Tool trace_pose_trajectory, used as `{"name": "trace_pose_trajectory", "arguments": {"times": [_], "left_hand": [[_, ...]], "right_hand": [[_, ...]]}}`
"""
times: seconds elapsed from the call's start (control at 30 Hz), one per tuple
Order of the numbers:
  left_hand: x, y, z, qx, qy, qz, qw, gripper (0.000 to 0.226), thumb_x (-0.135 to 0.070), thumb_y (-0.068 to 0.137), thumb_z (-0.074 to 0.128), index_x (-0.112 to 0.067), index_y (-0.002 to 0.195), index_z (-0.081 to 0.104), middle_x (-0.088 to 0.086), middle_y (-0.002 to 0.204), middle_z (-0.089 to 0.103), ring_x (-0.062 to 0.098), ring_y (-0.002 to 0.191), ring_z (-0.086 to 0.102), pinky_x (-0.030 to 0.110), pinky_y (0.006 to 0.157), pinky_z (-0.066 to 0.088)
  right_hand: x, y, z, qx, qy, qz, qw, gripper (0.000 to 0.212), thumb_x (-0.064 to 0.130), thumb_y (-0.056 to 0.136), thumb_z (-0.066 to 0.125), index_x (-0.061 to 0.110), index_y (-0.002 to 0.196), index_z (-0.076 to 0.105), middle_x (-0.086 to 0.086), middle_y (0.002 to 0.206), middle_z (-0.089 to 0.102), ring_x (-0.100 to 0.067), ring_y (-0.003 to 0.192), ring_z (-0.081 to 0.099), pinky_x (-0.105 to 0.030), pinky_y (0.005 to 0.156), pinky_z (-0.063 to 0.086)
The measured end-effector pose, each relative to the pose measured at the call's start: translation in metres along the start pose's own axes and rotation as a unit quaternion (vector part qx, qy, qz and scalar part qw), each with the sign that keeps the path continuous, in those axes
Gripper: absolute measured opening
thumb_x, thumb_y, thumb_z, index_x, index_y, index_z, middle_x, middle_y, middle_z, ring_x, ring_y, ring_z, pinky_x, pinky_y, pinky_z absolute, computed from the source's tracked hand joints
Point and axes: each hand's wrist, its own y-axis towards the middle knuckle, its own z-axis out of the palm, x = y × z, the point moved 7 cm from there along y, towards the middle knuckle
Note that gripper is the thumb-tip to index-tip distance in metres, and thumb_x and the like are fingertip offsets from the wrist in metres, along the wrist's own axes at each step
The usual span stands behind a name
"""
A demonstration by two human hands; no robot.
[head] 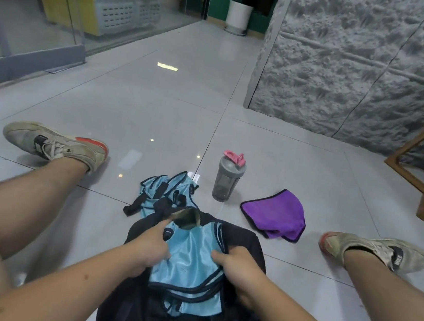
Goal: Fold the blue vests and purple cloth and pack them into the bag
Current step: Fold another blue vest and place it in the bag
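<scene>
A black bag (pixel 246 239) lies on the floor between my legs, its mouth open toward the far side. A folded light-blue vest (pixel 188 259) with dark trim lies on top of the bag, its far end at the opening. My left hand (pixel 150 243) grips the vest's left edge and my right hand (pixel 236 264) grips its right edge. A second blue vest (pixel 166 189) lies crumpled on the floor just beyond the bag. The purple cloth (pixel 276 213) lies loosely folded on the floor to the right.
A grey shaker bottle (pixel 227 178) with a pink lid stands between the crumpled vest and the purple cloth. My feet in worn sneakers (pixel 54 143) rest left and right. A stone-textured wall (pixel 352 71) and a wooden frame (pixel 421 161) stand at right.
</scene>
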Motion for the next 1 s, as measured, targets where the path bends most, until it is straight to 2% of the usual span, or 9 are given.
{"name": "trace_pose_trajectory", "arguments": {"times": [0.07,0.17,0.3,0.43,0.53,0.63,0.73,0.87,1.0], "left_hand": [[0.001,0.002,-0.001,-0.018,0.019,0.006,1.0,0.092,0.009,0.092,0.054,-0.038,0.164,0.021,0.017,0.146,0.055,0.013,0.065,0.057,0.02,0.046,0.045],[0.0,0.005,0.0,-0.034,0.03,0.017,0.999,0.09,0.009,0.093,0.049,-0.037,0.164,0.019,0.01,0.145,0.055,0.015,0.075,0.059,0.019,0.048,0.045],[0.004,0.013,-0.002,-0.066,0.043,0.02,0.997,0.09,0.009,0.091,0.049,-0.041,0.162,0.022,0.004,0.148,0.054,0.031,0.115,0.064,0.032,0.079,0.061],[0.007,0.021,-0.004,-0.098,0.058,0.025,0.993,0.093,0.01,0.091,0.051,-0.043,0.162,0.021,0.002,0.153,0.049,0.032,0.122,0.061,0.035,0.087,0.058],[0.008,0.028,-0.007,-0.132,0.098,0.036,0.986,0.092,0.011,0.091,0.054,-0.036,0.163,0.022,0.005,0.153,0.05,0.032,0.127,0.058,0.039,0.099,0.056],[0.008,0.031,-0.007,-0.159,0.121,0.053,0.978,0.073,0.008,0.094,0.054,-0.024,0.157,0.035,0.007,0.125,0.062,0.02,0.099,0.063,0.026,0.078,0.053],[0.002,0.032,-0.006,-0.175,0.133,0.088,0.972,0.045,0.002,0.099,0.053,-0.014,0.141,0.049,0.005,0.103,0.061,0.011,0.08,0.054,0.017,0.063,0.043],[-0.003,0.032,-0.004,-0.164,0.176,0.114,0.964,0.053,0.0,0.099,0.055,-0.017,0.148,0.043,0.001,0.099,0.059,0.013,0.084,0.056,0.023,0.072,0.043],[-0.008,0.028,-0.007,-0.184,0.199,0.124,0.955,0.056,0.005,0.097,0.053,-0.015,0.149,0.043,-0.003,0.088,0.05,0.009,0.075,0.051,0.024,0.065,0.042]], "right_hand": [[0.001,0.001,0.003,0.011,-0.025,-0.006,1.0,0.016,0.017,0.094,0.068,0.005,0.098,0.078,-0.012,0.093,0.081,-0.028,0.088,0.079,-0.045,0.089,0.063],[0.001,0.009,0.006,0.012,-0.045,-0.009,0.999,0.016,0.019,0.099,0.066,0.008,0.103,0.077,-0.008,0.093,0.081,-0.025,0.088,0.079,-0.041,0.088,0.064],[-0.001,0.024,0.013,-0.015,-0.121,-0.031,0.992,0.025,0.029,0.095,0.063,0.011,0.107,0.074,-0.007,0.101,0.08,-0.024,0.096,0.076,-0.045,0.096,0.06],[0.003,0.038,0.016,-0.059,-0.243,-0.055,0.967,0.045,0.027,0.103,0.058,0.005,0.141,0.052,-0.01,0.137,0.063,-0.028,0.127,0.061,-0.034,0.109,0.046],[-0.002,0.047,0.007,-0.104,-0.303,-0.032,0.947,0.037,0.028,0.104,0.055,0.003,0.132,0.058,-0.013,0.134,0.063,-0.033,0.125,0.061,-0.035,0.104,0.047],[-0.007,0.049,-0.003,-0.151,-0.29,-0.033,0.944,0.025,0.027,0.101,0.054,0.013,0.116,0.067,-0.01,0.122,0.068,-0.034,0.111,0.066,-0.04,0.096,0.053],[-0.006,0.047,-0.006,-0.186,-0.317,-0.051,0.929,0.029,0.025,0.101,0.051,0.013,0.127,0.056,-0.009,0.133,0.059,-0.034,0.12,0.058,-0.041,0.098,0.048],[-0.004,0.046,-0.003,-0.157,-0.433,-0.042,0.886,0.072,0.019,0.099,0.057,0.016,0.159,0.017,-0.01,0.157,0.037,-0.034,0.14,0.043,-0.043,0.11,0.039],[-0.002,0.049,-0.012,-0.188,-0.445,-0.009,0.876,0.066,0.018,0.1,0.051,0.016,0.157,0.019,-0.013,0.158,0.038,-0.037,0.139,0.044,-0.046,0.109,0.04]]}}
